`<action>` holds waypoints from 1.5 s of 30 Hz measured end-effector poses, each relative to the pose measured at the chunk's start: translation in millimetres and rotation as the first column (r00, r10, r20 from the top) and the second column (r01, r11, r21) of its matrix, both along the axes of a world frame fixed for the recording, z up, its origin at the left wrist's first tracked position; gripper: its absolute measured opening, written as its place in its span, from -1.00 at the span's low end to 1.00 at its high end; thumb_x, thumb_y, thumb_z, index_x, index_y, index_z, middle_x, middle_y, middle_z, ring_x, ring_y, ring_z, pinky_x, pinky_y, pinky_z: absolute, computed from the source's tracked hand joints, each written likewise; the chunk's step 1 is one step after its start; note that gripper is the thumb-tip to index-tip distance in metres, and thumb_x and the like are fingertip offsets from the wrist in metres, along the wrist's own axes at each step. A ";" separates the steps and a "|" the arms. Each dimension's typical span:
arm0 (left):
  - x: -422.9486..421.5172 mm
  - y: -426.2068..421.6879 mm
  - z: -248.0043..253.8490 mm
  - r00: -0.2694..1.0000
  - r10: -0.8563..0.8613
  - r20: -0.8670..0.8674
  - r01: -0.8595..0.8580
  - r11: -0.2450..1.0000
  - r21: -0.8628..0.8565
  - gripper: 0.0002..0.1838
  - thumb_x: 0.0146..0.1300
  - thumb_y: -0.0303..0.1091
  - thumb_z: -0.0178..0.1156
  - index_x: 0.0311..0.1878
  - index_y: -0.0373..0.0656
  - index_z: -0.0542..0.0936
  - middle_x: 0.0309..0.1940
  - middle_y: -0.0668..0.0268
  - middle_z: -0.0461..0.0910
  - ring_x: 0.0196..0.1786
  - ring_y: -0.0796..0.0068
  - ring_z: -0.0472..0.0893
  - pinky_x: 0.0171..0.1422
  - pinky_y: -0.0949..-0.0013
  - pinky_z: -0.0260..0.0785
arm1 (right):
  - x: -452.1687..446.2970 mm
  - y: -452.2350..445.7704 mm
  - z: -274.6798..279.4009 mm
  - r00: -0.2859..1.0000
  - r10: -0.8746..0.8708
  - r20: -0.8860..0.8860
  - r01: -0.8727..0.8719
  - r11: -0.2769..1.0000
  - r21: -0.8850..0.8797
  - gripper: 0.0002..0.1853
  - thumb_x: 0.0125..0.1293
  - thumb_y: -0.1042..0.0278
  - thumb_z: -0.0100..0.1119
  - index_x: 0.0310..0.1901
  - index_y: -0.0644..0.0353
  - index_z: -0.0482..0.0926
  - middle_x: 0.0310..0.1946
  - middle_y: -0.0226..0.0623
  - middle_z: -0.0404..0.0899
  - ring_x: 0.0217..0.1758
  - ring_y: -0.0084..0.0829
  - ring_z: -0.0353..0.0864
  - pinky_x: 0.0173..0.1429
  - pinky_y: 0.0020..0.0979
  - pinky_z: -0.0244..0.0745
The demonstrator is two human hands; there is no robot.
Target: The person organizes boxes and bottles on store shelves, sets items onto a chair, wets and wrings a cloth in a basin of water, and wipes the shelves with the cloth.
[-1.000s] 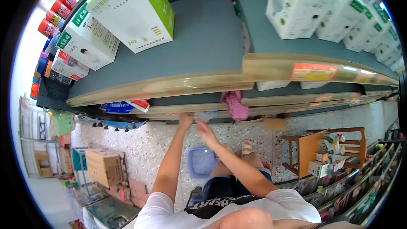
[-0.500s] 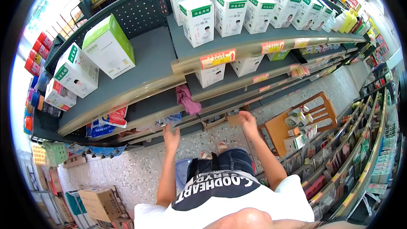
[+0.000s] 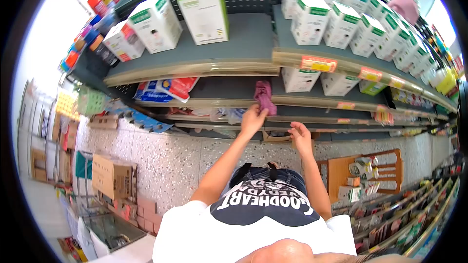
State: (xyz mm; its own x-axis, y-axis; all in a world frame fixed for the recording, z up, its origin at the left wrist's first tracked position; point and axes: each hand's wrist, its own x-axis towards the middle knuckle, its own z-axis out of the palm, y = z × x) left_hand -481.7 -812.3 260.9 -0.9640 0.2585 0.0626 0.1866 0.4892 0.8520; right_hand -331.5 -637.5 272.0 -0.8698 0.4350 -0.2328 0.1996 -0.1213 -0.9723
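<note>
A pink cloth point(image 3: 263, 96) hangs over the edge of a lower shelf, in front of me. My left hand point(image 3: 254, 119) is at the cloth's lower end, its fingers closed on it. To the right, my right hand point(image 3: 300, 136) is held up with fingers apart and nothing in it, near a cardboard box point(image 3: 276, 137) low by the floor. Left of the cloth, blue and red packets point(image 3: 168, 89) lie on the same shelf. Below them, clear plastic bags point(image 3: 229, 114) rest on a lower level.
White and green boxes point(image 3: 310, 21) stand on the upper shelf point(image 3: 239, 34). A wooden chair point(image 3: 336, 175) carrying bottles and small boxes is at the right, beside slanted racks of packets. Cardboard boxes point(image 3: 110, 175) are stacked at the left.
My left hand has moved from the plastic bags to the pink cloth and closed on it. My right hand stays raised. The view has turned, and the blue basin on the floor no longer shows.
</note>
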 end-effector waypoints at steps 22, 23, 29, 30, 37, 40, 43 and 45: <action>56.7 -70.8 65.8 0.852 -0.498 0.159 0.087 0.435 0.896 -0.71 0.06 -0.64 0.20 -0.27 -0.05 0.34 -0.09 0.33 0.49 -0.01 0.49 0.49 0.20 0.39 0.33 | 51.2 -36.3 14.4 0.992 0.119 0.042 -0.105 0.963 -0.250 -0.54 0.48 0.09 0.12 0.29 0.13 0.43 0.09 -0.30 0.58 0.12 -0.44 0.58 0.12 -0.33 0.52; 60.7 -67.2 68.4 0.822 -0.538 0.185 0.079 0.431 0.899 -0.70 0.07 -0.63 0.20 -0.23 -0.05 0.35 -0.08 0.31 0.49 0.00 0.48 0.50 0.20 0.38 0.35 | 52.7 -39.3 22.6 0.992 0.124 0.011 -0.113 0.937 -0.330 -0.48 0.49 0.03 0.09 0.35 0.12 0.37 0.16 -0.26 0.53 0.18 -0.41 0.55 0.15 -0.30 0.51; 90.1 -17.2 65.7 0.633 -0.696 0.339 0.077 0.493 0.867 -0.72 0.18 -0.46 0.23 -0.08 -0.08 0.38 -0.09 0.32 0.51 0.00 0.48 0.54 0.14 0.40 0.40 | 48.9 -35.9 28.3 0.981 0.112 -0.161 -0.194 0.680 -0.707 -0.20 0.47 -0.31 -0.09 0.52 0.06 0.06 0.41 -0.18 0.23 0.42 -0.28 0.32 0.34 -0.13 0.41; 96.9 -5.3 61.2 0.581 -0.725 0.370 0.032 0.474 0.880 -0.72 0.20 -0.44 0.22 -0.06 -0.08 0.39 -0.08 0.33 0.51 0.00 0.48 0.54 0.14 0.40 0.40 | 46.5 -36.3 23.8 0.986 0.073 -0.150 -0.161 0.647 -0.746 -0.24 0.47 -0.31 -0.08 0.49 0.06 0.13 0.38 -0.20 0.29 0.39 -0.32 0.36 0.31 -0.15 0.44; 134.9 80.7 -13.2 0.588 -0.669 0.455 -0.097 0.500 0.860 -0.77 0.32 -0.41 0.18 0.00 -0.08 0.42 -0.04 0.40 0.51 0.03 0.56 0.52 0.16 0.45 0.38 | 44.5 6.5 -1.0 0.989 -0.137 0.058 0.113 0.441 -0.890 -0.57 0.46 -0.14 0.08 0.04 0.07 0.55 -0.07 -0.35 0.62 -0.01 -0.46 0.64 0.07 -0.34 0.57; 143.7 123.0 -37.5 0.688 -0.589 0.423 -0.015 0.572 0.820 -0.80 0.34 -0.45 0.18 -0.02 -0.09 0.44 -0.12 0.46 0.49 -0.05 0.67 0.46 0.05 0.54 0.32 | 48.5 48.8 -31.1 0.982 -0.138 0.131 0.180 0.458 -0.871 -0.60 0.44 -0.05 0.15 0.07 0.11 0.56 -0.08 -0.33 0.63 -0.05 -0.49 0.64 -0.01 -0.41 0.56; 154.9 172.2 -38.2 0.738 -0.515 0.436 -0.013 0.635 0.773 -0.81 0.34 -0.45 0.20 -0.02 -0.12 0.46 -0.16 0.48 0.48 -0.08 0.69 0.44 0.05 0.56 0.29 | 55.1 99.3 -32.5 0.971 -0.117 0.206 0.236 0.548 -0.802 -0.61 0.45 -0.02 0.14 0.08 0.12 0.56 -0.07 -0.34 0.62 -0.07 -0.50 0.63 -0.01 -0.43 0.56; 161.5 200.4 -44.5 0.779 -0.460 0.427 0.006 0.685 0.728 -0.81 0.34 -0.45 0.20 -0.03 -0.12 0.46 -0.15 0.48 0.48 -0.08 0.69 0.45 0.05 0.56 0.29 | 60.3 131.9 -42.4 0.973 -0.084 0.216 0.225 0.566 -0.793 -0.63 0.45 0.01 0.15 0.07 0.12 0.57 -0.09 -0.36 0.63 -0.08 -0.53 0.63 -0.04 -0.46 0.54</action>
State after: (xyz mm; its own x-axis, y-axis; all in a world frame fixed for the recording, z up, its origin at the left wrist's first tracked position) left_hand -320.3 -611.9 216.4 -0.7884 0.5852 -0.1895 -0.3864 -0.2315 0.8928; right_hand -271.2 -505.7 229.6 -0.7355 0.1287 -0.6652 0.2205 -0.8829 -0.4146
